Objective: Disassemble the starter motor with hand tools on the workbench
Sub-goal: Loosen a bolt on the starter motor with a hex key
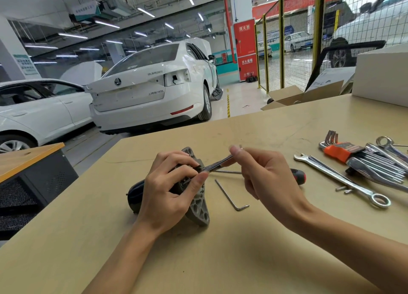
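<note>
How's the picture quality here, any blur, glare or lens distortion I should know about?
Head view: wide-angle distortion bows the workbench edge and tilts the background; the right hand and the slim tool it holds look slightly motion-blurred; the left hand on the starter motor is sharper; overhead strip lights give soft shadows and glints on the wrenches.

Workbench (265, 238) (wrenches (344, 179), hex key (229, 194))

You look over a tan desk (220, 260) into a garage: two white cars (152, 88) on a pale floor (240, 99), ceiling strip lights (145, 12), a red cabinet (245, 51), yellow mesh fencing (293, 57) and open cardboard boxes (304, 95).
</note>
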